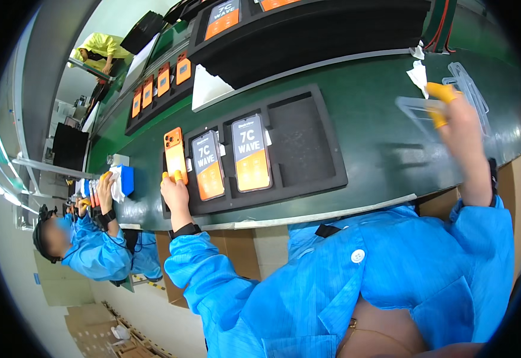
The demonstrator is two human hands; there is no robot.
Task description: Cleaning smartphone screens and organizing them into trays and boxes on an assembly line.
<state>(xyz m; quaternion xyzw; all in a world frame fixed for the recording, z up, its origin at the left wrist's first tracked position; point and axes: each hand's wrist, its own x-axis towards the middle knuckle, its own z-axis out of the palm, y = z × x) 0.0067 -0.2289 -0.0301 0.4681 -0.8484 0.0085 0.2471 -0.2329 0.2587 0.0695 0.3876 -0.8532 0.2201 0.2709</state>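
My left hand [175,194], with yellow finger covers, grips the lower end of an orange phone [174,149]. The phone's back and camera cluster face up, at the left end of a black foam tray [308,101]. Two phones with grey-and-orange printed fronts, a left one [208,167] and a right one [251,152], lie in the tray's slots beside it. Over the table's right side, my right hand [462,128] is blurred, its yellow-covered fingers closed on a thin clear plastic frame [412,108]. More clear plastic frames [472,89] lie beyond that hand.
Stacked black trays [314,42] with phones stand at the back, near a white sheet [210,88]. Another tray of orange phones [161,86] sits back left. A co-worker in blue [99,253] works at left by a blue box [127,181]. White scraps [417,77] lie back right.
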